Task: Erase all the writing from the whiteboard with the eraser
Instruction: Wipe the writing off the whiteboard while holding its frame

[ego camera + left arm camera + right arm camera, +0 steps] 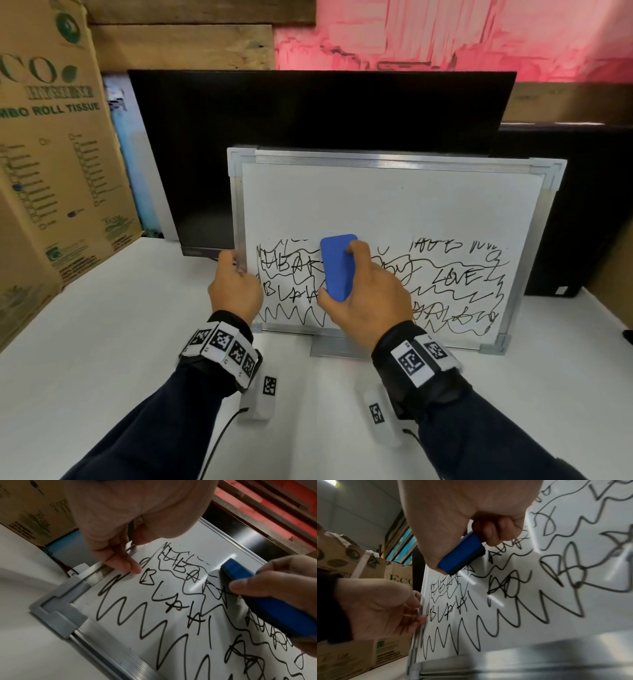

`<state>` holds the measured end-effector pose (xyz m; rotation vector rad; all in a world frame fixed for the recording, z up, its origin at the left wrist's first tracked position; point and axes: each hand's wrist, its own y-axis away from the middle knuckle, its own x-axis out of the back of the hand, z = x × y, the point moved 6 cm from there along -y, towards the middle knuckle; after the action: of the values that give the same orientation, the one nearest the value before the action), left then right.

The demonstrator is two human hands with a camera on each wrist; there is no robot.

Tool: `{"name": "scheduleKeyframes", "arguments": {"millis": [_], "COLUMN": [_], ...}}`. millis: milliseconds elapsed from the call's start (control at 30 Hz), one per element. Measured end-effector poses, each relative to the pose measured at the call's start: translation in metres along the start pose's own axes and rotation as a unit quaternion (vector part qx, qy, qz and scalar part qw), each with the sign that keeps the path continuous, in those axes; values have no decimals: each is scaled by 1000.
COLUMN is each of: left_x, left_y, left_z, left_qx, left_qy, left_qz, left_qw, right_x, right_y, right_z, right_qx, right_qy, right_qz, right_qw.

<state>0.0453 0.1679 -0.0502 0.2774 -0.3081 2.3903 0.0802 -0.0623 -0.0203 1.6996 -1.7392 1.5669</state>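
Note:
A metal-framed whiteboard stands upright on the white table, leaning against a black monitor. Its upper half is blank; black scribbles and words fill the lower half. My right hand grips a blue eraser and presses it flat on the writing left of centre; the eraser shows its dark felt side against the board. My left hand pinches the board's left frame edge, its thumb lying on the white surface.
A black monitor stands behind the board and a second dark screen at the right. A tall cardboard box stands at the left. Two small tagged white devices lie on the white table in front.

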Motion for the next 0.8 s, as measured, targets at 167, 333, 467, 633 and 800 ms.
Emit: {"name": "scheduleKeyframes", "arguments": {"millis": [167, 333, 467, 633, 800], "left_x": [2, 3, 2, 2, 4], "left_y": [-1, 0, -1, -2, -5], "left_z": [2, 4, 2, 1, 2], "left_qx": [-29, -37, -35, -38, -48], "left_qy": [-18, -38, -35, -32, -37], "left_qz": [15, 23, 19, 20, 18], "left_qw": [999, 998, 999, 999, 998], "right_x": [-4, -24, -31, -30, -18], "right_y": [-20, -16, -12, -17, -10], "right_z": [-28, -44, -43, -49, -27], "right_qx": [39, 69, 63, 60, 33], "right_qy": [25, 49, 34, 21, 6], "right_qz": [-7, -59, -59, -43, -26], "right_qw": [999, 995, 996, 997, 999]}}
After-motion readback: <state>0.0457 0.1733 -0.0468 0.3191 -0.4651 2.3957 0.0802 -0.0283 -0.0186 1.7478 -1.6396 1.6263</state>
